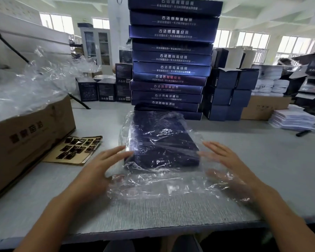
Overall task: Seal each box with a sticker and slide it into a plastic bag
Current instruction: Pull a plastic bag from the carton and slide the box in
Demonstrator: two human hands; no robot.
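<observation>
**One box bagged, a tower to go**

The dark blue box (164,142) lies flat between the two sets of fingertips, inside the clear plastic bag (153,184); the bag's slack mouth trails back toward the wrists.

The left hand (98,166) is spread, fingers straight, tips touching the box's near-left corner; the right hand (231,160) is flat too, fingers straight beside the right edge, its palm under the film; neither grips anything.

Is the sticker on this one? Cannot tell through the glare.

The sticker sheet (76,148) sits just beyond the left fingertips with plenty of labels on it.

Straight ahead of the fingers rises the stack of boxes (171,70), showing no bags from here; so I judge this unit nearly finished and most of the job ahead.
</observation>
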